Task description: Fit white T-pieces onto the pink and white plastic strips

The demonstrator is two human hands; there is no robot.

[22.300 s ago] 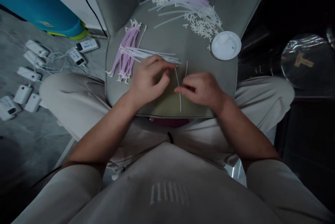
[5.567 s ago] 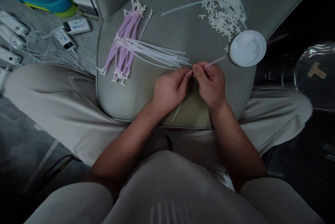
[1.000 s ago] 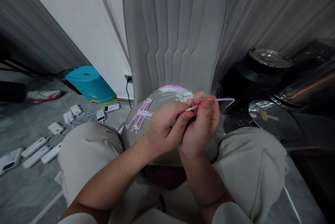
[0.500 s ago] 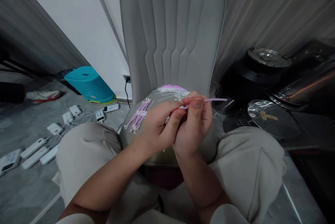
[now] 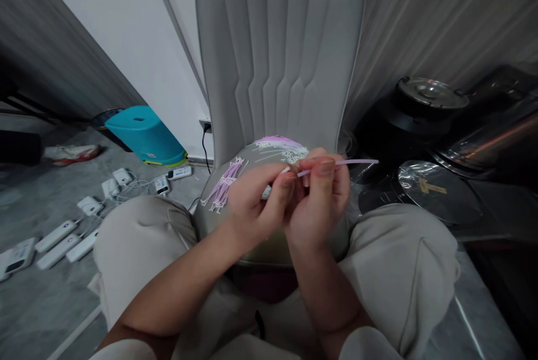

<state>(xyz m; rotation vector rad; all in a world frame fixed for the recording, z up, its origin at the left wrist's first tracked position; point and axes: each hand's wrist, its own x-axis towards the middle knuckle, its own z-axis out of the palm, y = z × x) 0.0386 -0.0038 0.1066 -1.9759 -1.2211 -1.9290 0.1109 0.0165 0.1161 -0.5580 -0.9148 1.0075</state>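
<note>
My left hand [image 5: 263,197] is closed, thumb against forefinger, on a thin white piece [image 5: 286,170] whose tip just shows. Between the thumb and fingers of my right hand [image 5: 321,197] is a thin purple tube [image 5: 357,162], sticking out to the right. Its near end points at the white piece, with a small gap between them. Both hands are side by side above the grey chair seat [image 5: 210,180]. On the seat's left lies a bundle of purple sticks [image 5: 229,180] with white forked ends. Behind my hands is a pile of purple and white sticks [image 5: 277,141].
The grey chair backrest [image 5: 277,40] rises in front of me. White power banks [image 5: 56,236] and cables [image 5: 137,186] lie on the floor at left, near a blue stool [image 5: 147,133]. Lidded pots [image 5: 432,92] and a clear round lid [image 5: 437,189] are at right.
My hands have drawn slightly apart, the right one moving right with the purple tube. A gap now shows between the tube's end and the white piece in my left fingers.
</note>
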